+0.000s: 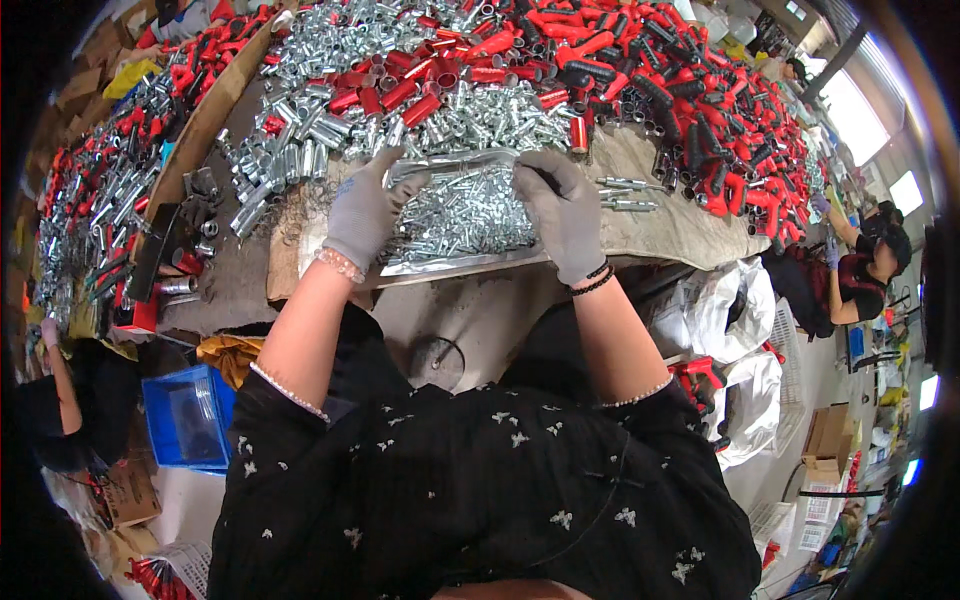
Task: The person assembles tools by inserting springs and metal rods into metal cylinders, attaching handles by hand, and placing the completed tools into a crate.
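A shallow metal tray (465, 263) filled with small silvery screw-like parts (465, 210) lies on the bench in front of me. My left hand (362, 208), in a grey glove, is over its left side; the index finger points away and stands apart from the thumb, with nothing visible held. At the right side of the tray, my gloved right hand (562, 212) has its fingers curled together; whatever they hold is hidden. Several longer metal pins (628, 195) lie on the cardboard just right of that hand.
Behind the tray rise heaps of silvery sleeves (310, 130), red tubes (400, 95) and red-and-black handles (690, 110). A wooden board (205, 115) divides the left side. A blue crate (188, 418) is lower left, white sacks (735, 310) lower right. Co-workers (865, 265) work at both sides.
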`<state>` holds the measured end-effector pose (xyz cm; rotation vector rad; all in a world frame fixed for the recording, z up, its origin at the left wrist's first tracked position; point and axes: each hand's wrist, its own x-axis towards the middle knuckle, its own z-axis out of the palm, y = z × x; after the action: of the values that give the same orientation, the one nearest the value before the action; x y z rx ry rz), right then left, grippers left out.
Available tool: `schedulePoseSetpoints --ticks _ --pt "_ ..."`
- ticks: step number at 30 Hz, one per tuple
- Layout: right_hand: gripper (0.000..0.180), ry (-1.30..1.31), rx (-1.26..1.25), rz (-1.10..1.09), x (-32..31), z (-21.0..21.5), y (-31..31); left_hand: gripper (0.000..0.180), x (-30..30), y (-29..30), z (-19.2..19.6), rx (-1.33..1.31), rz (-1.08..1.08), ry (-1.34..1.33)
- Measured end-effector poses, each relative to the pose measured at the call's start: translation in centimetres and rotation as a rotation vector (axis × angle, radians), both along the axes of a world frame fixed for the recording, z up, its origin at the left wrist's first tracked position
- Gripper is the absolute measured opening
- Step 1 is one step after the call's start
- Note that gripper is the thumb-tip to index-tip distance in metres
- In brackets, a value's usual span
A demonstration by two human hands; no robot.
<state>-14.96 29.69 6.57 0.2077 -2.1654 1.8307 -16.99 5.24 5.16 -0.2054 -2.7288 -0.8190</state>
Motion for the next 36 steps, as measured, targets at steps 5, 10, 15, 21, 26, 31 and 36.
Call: schedulePoseSetpoints --ticks 5,10,15,21,26,31,36 --pt "0.02 0.078 -0.161 0.022 1.5 0.5 3.0 0.033 4.8 -0.2 3.4 0.459 -0.091 0.009" --pt "0.023 0.072 0.33 0.54 6.0 1.3 2.3 0.033 9.9 -1.4 1.4 0.724 -0.45 -0.483" --pt "0.041 0.092 0.522 0.521 8.2 -1.8 -0.5 0.052 12.9 -1.0 -0.7 0.875 -0.532 -0.602" --pt "0.041 0.305 1.257 0.208 2.1 -4.6 4.7 0.028 16.2 -3.4 -3.3 0.488 -0.299 -0.625" --pt "0.041 -0.283 1.114 -0.878 -11.7 -1.9 22.1 0.021 18.7 -6.8 -6.8 0.305 -0.108 -0.535" --pt "0.045 -0.783 1.017 -0.703 -15.4 -2.4 26.8 0.023 18.4 -6.4 -7.3 0.502 -0.068 -0.534" --pt "0.038 -0.622 1.274 -0.734 -12.7 -4.7 27.3 0.022 17.8 -5.6 -6.5 0.61 -0.062 -0.578"
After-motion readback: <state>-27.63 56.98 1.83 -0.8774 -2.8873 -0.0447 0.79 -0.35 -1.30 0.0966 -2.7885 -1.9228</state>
